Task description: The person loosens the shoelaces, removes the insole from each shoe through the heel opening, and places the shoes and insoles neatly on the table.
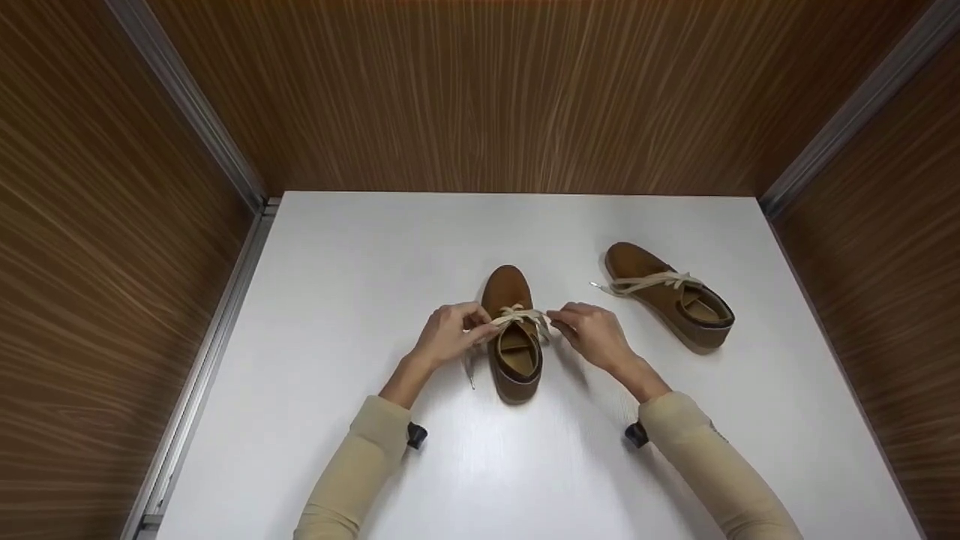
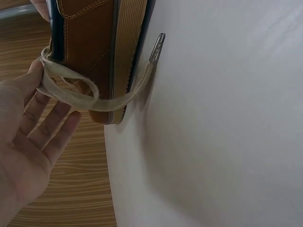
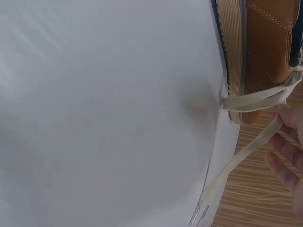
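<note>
A brown shoe [image 1: 508, 289] with a ribbed pale sole stands on the white table, toe pointing away. Over its opening, a cream shoelace [image 1: 514, 316] is drawn out to both sides. My left hand [image 1: 448, 331] pinches the lace between thumb and forefinger on the left; in the left wrist view a loop of lace [image 2: 71, 97] hangs from those fingers, its metal tip resting by the sole. On the other side my right hand [image 1: 596, 334] pinches the lace too. In the right wrist view, a long lace end [image 3: 241, 153] trails down from the right fingertips [image 3: 286, 113].
A second brown shoe [image 1: 652, 289], its lace spread toward the left, lies angled at the right of the white table [image 1: 360, 255]. Wood-grain panels [image 1: 480, 97] rise behind and at both sides, with metal rails [image 1: 202, 112] along their corners.
</note>
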Demonstrator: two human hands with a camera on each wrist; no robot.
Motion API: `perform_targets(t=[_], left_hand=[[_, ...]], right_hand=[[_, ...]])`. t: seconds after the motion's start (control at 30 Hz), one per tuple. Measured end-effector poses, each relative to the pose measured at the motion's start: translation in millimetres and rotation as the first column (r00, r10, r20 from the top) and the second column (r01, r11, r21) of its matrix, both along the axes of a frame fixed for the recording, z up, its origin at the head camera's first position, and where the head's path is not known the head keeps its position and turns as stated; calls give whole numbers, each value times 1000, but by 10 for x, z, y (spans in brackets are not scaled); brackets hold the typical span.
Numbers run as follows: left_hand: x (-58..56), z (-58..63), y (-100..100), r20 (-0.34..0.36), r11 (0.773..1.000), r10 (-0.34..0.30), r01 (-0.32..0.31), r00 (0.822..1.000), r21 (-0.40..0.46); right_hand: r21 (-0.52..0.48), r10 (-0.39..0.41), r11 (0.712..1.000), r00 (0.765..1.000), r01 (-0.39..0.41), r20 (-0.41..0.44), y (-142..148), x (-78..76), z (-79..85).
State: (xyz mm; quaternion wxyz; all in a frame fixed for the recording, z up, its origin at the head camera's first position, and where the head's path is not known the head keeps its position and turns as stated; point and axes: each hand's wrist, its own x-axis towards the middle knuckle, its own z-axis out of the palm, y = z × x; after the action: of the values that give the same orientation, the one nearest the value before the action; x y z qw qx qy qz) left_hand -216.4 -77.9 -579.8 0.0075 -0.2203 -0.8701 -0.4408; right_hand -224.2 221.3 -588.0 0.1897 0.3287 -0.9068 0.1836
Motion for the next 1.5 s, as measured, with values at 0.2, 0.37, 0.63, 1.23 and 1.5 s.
perform_targets(t=[0.2, 0.37, 0.63, 1.23, 1.5], left_hand=[[-5, 45, -43, -21, 999, 10, -11, 1000, -38], [9, 78, -79, -48, 996, 12, -16, 999, -84], [15, 121, -128, -106, 983, 13, -33, 994, -183], [9, 120, -216, -202, 956, 12, -71, 979, -286], [13, 103, -232, -200, 954, 15, -73, 980, -290]], right_hand=[[34, -16, 999, 1000, 15, 5, 41, 12, 34], [55, -31, 998, 999, 30, 11, 57, 18, 65], [42, -11, 999, 1000, 12, -23, 95, 24, 96], [112, -45, 992, 998, 48, -33, 190, 68, 183], [97, -41, 994, 997, 47, -63, 231, 77, 127]])
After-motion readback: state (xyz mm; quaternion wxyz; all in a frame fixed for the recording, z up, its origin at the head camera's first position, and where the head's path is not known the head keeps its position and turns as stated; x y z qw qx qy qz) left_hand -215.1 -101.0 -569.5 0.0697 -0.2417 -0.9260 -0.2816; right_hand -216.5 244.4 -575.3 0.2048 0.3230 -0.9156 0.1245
